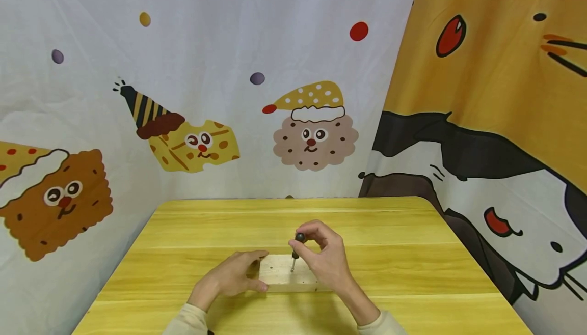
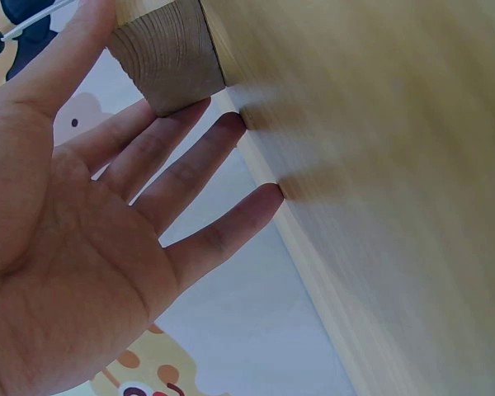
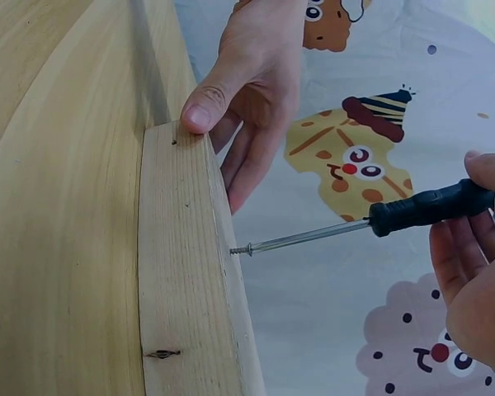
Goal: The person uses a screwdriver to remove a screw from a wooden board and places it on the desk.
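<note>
A wooden block (image 1: 281, 276) lies on the yellow wood-grain table (image 1: 183, 233), its long side facing the person. At the block's left end, the left hand (image 1: 231, 275) holds it between the thumb on the near side and fingers on the far side, the other fingers spread out beyond that end. Above the block, the right hand (image 1: 327, 259) pinches the black handle of a screwdriver (image 3: 425, 208) between thumb and fingers. The screwdriver stands nearly upright over the block, its metal shaft pointing down to a small screw (image 3: 241, 250) in the top face, with part of the thread showing above the wood. The tip seems to meet the screw head, though it is too small to be sure. A dark knot (image 3: 163, 354) marks the block's near side. Beyond the block and table hangs a pale curtain (image 1: 206, 45) printed with cartoon snacks.
</note>
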Available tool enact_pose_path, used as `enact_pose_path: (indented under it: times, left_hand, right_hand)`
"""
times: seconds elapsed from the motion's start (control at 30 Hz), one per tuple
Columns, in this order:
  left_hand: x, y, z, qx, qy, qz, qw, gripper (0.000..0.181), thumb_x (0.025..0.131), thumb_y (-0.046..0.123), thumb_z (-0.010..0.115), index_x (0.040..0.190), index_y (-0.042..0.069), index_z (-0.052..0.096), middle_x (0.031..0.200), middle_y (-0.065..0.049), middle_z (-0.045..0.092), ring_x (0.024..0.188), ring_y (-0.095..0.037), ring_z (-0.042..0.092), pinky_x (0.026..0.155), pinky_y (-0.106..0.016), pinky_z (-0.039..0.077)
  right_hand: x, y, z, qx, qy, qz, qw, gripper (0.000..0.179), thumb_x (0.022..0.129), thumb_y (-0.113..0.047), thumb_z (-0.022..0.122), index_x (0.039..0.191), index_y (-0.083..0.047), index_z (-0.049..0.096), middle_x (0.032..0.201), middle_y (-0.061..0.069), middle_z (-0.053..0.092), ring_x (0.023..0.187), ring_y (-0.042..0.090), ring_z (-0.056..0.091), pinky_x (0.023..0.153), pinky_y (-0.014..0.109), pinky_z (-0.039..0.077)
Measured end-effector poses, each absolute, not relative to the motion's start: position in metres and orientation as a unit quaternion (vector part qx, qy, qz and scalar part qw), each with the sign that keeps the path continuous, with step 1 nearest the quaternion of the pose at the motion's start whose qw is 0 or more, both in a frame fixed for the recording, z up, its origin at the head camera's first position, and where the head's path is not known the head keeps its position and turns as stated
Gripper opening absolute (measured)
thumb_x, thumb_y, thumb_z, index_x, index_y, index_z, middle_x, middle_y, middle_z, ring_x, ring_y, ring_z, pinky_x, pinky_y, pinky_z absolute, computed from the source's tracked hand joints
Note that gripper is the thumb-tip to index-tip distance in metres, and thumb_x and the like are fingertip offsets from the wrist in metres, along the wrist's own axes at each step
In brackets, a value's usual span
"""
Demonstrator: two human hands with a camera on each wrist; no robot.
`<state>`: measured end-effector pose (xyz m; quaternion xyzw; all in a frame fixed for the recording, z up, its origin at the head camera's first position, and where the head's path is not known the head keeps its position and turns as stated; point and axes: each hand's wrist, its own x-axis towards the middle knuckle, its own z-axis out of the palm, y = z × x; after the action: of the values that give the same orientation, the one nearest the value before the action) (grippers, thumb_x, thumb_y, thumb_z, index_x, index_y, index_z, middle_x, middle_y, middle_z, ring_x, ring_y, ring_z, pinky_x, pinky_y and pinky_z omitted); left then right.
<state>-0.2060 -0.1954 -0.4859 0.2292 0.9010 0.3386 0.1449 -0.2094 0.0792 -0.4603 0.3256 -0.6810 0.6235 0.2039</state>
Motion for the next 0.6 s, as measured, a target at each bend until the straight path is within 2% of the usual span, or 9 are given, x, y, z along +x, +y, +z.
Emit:
enact_pose_path:
  times: [0.23,0.47,0.6]
  left_hand:
    - [-0.2067,-0.1951,-0.4865,0.228,0.903,0.334,0.144,0.092,0.095,0.041,0.092,0.165,-0.002,0.052,0.164,-0.027,0.061,0.153,-0.050,0.059,0.124,-0.073,0.049]
    - [-0.2063,-0.1953,-0.4862,0.227,0.904,0.332,0.145,0.092,0.094,0.041,0.092,0.165,-0.002,0.051,0.163,-0.028,0.061,0.152,-0.051,0.059,0.124,-0.073,0.049]
    - [-0.2057,-0.1951,-0.4858,0.227,0.903,0.334,0.145,0.092,0.094,0.041,0.092,0.165,-0.002,0.051,0.163,-0.029,0.061,0.153,-0.051,0.059,0.124,-0.074,0.048]
  right_hand:
    - [-0.2093,0.0802,-0.4594,0.327,-0.682,0.621,0.207,0.023,0.096,0.005,0.086,0.115,-0.006,0.077,0.104,0.017,0.071,0.093,0.016,0.075,0.088,0.027,0.070]
    - [-0.2066,0.0809,-0.4565,0.292,-0.697,0.630,0.177,0.024,0.097,0.000,0.088,0.116,-0.011,0.077,0.106,0.013,0.076,0.095,0.014,0.078,0.088,0.030,0.071]
    - [-0.2054,0.0813,-0.4552,0.290,-0.699,0.630,0.171,0.023,0.098,0.001,0.086,0.117,-0.007,0.076,0.107,0.015,0.077,0.096,0.013,0.078,0.090,0.028,0.070]
